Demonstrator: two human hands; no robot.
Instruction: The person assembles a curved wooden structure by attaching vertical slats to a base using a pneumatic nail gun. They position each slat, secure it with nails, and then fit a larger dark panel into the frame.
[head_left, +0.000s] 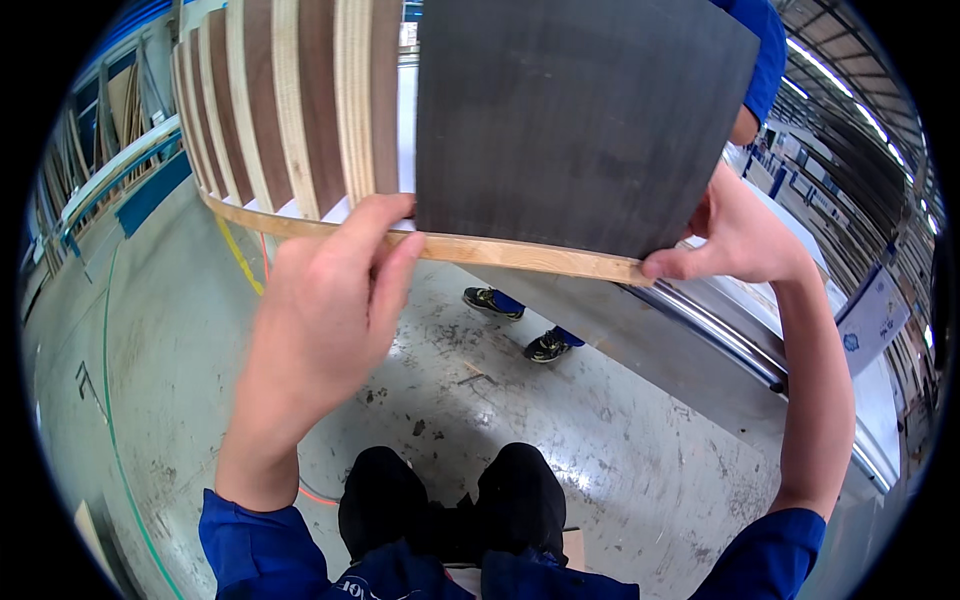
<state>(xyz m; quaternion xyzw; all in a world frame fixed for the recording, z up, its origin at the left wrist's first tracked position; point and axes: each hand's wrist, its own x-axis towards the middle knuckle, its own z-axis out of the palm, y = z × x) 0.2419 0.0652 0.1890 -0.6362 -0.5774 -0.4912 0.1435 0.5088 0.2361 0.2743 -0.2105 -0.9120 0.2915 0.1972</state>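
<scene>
A broad dark grey panel (pixel 580 120) fills the upper middle, its lower edge against a long pale wooden strip (pixel 530 255). With fingers closed, my left hand (pixel 325 310) pinches the strip beside the panel's lower left corner; its fingertips reach into the gap there. My right hand (pixel 745 235) grips the panel's lower right corner, thumb at the strip's end and the other fingers partly hidden behind the panel. To the left, several brown boards with pale edges (pixel 290 110) stand in a row along the same strip.
A person's blue sleeve (pixel 765 60) shows behind the panel at upper right, and a pair of dark shoes (pixel 545 345) on the floor beyond. A metal rail (pixel 725 335) runs at right beside a hanging white card (pixel 872 325). Boards (pixel 90 150) lean at far left.
</scene>
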